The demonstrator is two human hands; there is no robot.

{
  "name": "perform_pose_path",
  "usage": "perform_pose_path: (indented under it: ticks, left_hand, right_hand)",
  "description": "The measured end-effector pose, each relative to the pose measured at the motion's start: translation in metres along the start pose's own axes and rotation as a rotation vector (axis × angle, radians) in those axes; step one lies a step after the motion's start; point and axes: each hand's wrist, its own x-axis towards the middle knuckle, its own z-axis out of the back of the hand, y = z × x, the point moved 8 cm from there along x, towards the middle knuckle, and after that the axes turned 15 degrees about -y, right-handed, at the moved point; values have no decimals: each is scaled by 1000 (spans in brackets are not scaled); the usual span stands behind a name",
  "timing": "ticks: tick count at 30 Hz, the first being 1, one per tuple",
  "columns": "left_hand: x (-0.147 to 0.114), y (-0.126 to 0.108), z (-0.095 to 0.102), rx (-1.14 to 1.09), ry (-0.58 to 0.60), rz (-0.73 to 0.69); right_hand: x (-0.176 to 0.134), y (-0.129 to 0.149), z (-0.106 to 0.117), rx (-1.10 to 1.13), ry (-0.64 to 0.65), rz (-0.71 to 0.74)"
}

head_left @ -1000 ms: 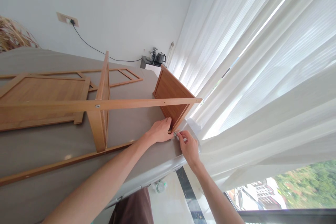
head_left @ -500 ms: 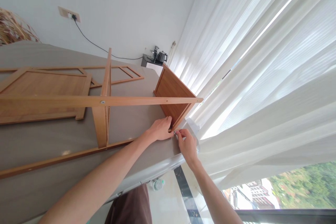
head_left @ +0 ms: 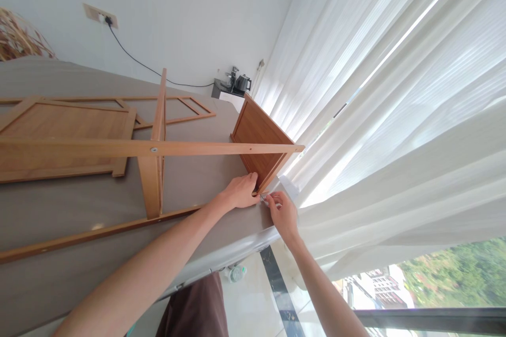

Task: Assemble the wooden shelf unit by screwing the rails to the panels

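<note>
A wooden frame stands on the grey-covered surface, with a long upper rail [head_left: 205, 149], a lower rail [head_left: 98, 231] and an upright wooden end panel [head_left: 261, 134] between them. My left hand [head_left: 242, 191] is closed around the lower rail's right end, at the foot of the panel, with its fingertips against the panel. Just right of it, my right hand [head_left: 282, 213] pinches a thin metal tool [head_left: 263, 198] that looks like a hex key, its tip at the rail's end. My fingers hide most of the tool and the joint.
A flat wooden panel [head_left: 75, 134] and a slim wooden frame [head_left: 197, 108] lie behind. A crosspiece [head_left: 154, 179] joins the rails at mid-frame. A kettle [head_left: 242, 83] stands at the back, its stand near a black cord [head_left: 138, 63]. White curtains [head_left: 375, 142] hang close on the right.
The view has shifted slightly, so everything sits a little higher. Both hands stay at the same corner; my right hand's fingers have turned slightly around the thin metal tool.
</note>
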Motion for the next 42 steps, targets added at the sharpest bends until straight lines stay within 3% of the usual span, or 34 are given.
perform_pose_path:
  ticks: [11,19,23,28,33,42]
  left_hand:
    - [1,-1,2,2,4,4]
    - [1,0,0,-7,5,9]
    - [0,0,0,-7,8,11]
    - [0,-1,0,-12,21,14]
    - [0,-1,0,-3,24,18]
    - [0,-3,4,22,4,15]
  right_hand:
    - [-9,18,-1,-126,-37,259]
    - [-12,27,-5,-133,-23,326]
    - [-11,25,-4,-104,-32,251]
    - [-3,7,-4,-45,-58,16]
    - [6,-13,-9,30,2,-150]
    - [3,-11,-4,119,2,-147]
